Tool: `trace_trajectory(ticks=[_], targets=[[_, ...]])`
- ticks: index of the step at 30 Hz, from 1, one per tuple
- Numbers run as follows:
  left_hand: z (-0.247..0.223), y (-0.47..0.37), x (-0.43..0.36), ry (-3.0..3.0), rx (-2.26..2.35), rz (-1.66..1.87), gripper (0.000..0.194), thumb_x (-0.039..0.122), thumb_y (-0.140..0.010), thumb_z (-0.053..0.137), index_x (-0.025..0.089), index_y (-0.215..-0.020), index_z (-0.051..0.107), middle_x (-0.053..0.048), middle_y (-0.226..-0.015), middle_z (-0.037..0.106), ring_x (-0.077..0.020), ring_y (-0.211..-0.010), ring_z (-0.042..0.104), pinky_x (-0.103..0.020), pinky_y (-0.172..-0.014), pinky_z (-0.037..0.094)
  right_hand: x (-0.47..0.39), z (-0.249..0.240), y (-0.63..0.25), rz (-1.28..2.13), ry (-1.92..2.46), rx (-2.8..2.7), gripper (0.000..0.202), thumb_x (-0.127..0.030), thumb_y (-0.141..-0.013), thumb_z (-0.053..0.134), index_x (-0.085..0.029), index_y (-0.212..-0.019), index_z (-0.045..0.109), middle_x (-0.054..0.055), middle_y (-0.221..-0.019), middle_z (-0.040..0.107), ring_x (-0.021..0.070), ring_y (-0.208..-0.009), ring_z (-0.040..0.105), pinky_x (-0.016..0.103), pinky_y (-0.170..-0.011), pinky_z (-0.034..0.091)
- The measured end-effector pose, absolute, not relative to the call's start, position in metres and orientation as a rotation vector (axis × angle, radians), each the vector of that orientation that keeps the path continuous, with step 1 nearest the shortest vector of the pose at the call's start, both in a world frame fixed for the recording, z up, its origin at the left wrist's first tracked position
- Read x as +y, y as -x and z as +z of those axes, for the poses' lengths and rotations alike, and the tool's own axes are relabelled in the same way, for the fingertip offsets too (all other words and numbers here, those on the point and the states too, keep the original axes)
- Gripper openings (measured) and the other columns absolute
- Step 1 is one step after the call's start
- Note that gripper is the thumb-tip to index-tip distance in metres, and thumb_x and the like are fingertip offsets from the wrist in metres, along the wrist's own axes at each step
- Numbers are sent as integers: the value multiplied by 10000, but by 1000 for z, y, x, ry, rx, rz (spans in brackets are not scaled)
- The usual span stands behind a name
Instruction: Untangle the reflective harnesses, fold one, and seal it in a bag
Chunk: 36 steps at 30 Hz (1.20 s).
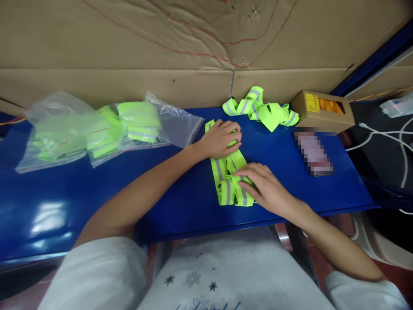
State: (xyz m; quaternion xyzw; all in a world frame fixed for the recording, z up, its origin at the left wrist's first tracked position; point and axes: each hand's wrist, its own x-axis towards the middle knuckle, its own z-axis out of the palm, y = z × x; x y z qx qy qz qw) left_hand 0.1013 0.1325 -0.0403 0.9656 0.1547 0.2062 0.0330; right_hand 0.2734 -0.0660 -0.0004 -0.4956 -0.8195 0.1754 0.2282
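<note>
A neon yellow strap with a grey reflective stripe (227, 192) lies folded on the blue table (180, 202) in front of me. My left hand (220, 139) is on its far end, fingers curled round the yellow material. Over the near folds rests my right hand (263, 187), its fingers bent and touching the strap's right side; part of the strap is hidden under them. Farther back, a second tangled yellow strap (272, 115) lies loose by the cardboard wall.
Clear plastic bags (180, 125) with yellow straps lie at the left. A cardboard box (322, 118) stands at the back right, with a blurred phone-like object (313, 154) before it. White cables (371, 137) run at the far right.
</note>
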Motion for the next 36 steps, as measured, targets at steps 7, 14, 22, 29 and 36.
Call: trace_trajectory(ticks=[7, 14, 22, 29, 36], targets=[[-40, -104, 134, -2982, 466, 634, 222, 335, -1000, 524, 192, -955, 688, -105, -1150, 683, -286, -1030, 601, -439, -842, 357, -76, 12, -273, 201, 1193, -2523, 555, -538, -1071, 503, -105, -1387, 646, 143, -1250, 719, 290, -1143, 667, 448, -1017, 485], [-38, -123, 136, -2968, 440, 650, 201, 303, -983, 539, 190, -926, 694, -93, -1139, 695, -268, -996, 600, -438, -846, 359, -88, -3, -261, -191, 1310, -2626, 747, -548, -1021, 585, 23, -1496, 510, 258, -1357, 660, 373, -1197, 653, 493, -1018, 528], [-37, -124, 135, -2948, 452, 642, 158, 299, -965, 564, 196, -904, 669, -84, -1112, 694, -264, -1002, 593, -428, -852, 349, -72, -10, -278, 69, 1107, -2431, 283, -288, -1005, 608, -138, -1243, 637, 184, -1229, 725, 305, -1117, 703, 457, -944, 563], [-35, -127, 94, -3000, 116, 574, 206, 346, -1006, 523, 189, -957, 646, -85, -1077, 680, -257, -987, 576, -419, -859, 347, -65, 14, -296, 895, 1025, -2408, 313, -344, -1014, 630, -150, -1258, 658, 18, -835, 740, 132, -645, 635, 260, -644, 491], [-34, -130, 77, -2983, 23, 517, 216, 283, -1035, 472, 195, -980, 661, -87, -1081, 677, -246, -983, 579, -425, -892, 344, -53, 16, -295, 1047, 1031, -2298, 401, -360, -1108, 475, -173, -1415, 651, 114, -1285, 735, 208, -1176, 690, 370, -1019, 545]])
